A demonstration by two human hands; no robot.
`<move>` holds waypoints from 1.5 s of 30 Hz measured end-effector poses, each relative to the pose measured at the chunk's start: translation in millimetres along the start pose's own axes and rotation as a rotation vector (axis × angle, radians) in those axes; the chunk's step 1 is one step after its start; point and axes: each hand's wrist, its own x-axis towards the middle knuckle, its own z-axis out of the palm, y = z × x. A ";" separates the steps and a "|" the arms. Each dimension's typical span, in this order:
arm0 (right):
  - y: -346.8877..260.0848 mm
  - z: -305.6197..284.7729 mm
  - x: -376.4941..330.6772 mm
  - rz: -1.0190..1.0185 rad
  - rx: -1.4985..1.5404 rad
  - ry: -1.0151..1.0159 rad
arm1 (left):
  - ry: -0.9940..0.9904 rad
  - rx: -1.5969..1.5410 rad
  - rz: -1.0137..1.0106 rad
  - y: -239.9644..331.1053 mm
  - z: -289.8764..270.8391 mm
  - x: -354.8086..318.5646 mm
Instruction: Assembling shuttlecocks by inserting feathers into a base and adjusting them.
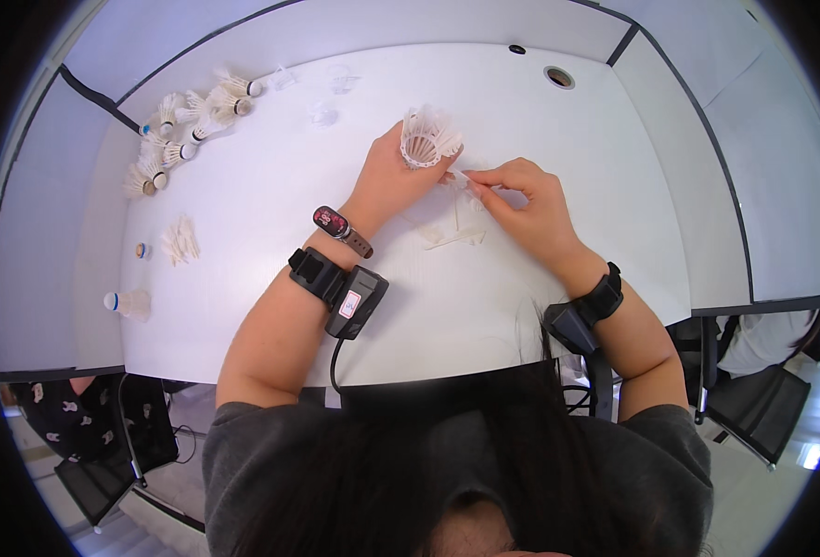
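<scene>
- Centrally, above the white tabletop (521, 306), the left hand (393, 172) is closed around a white feathered shuttlecock (431, 137); whether it has a base cannot be made out.
- The right hand (532, 200) has thumb and forefinger together at the tips, pinching a small white piece (464, 176) just beside the left hand's fingers.
- Below the two hands, a few loose pale feathers (456, 241) lie scattered on the tabletop.
- A wristband with a lit screen (331, 221) sits on the left wrist, near a black strapped-on device (357, 302); another black device (572, 327) is strapped to the right forearm.
- At the far left, a cluster of shuttlecocks (215, 111) lies heaped, mostly on their sides.
- Nearer on that side are a bundle of white feathers (180, 240), a small cork base (142, 251) beside it, and a single shuttlecock with a blue band (131, 304), its base pointing left.
- Clear plastic scraps (324, 113) lie between the cluster and the hands.
- A roll of tape (559, 77) rests at the far right, near a small black oval fitting (517, 49).
</scene>
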 end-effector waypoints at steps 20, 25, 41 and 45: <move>4.9 -1.3 6.9 -0.219 -0.243 0.057 | -0.156 -0.102 -0.028 11.3 0.6 -2.6; 4.4 -4.1 10.0 -0.342 -0.340 0.119 | -0.026 -0.154 0.029 9.2 0.7 -3.4; -6.3 -5.9 4.9 -0.252 -0.152 0.105 | -0.039 -0.006 0.300 -7.4 -1.0 -3.1; -7.5 -7.7 4.0 -0.376 -0.119 0.069 | -0.112 0.102 0.234 -8.2 -4.4 -4.5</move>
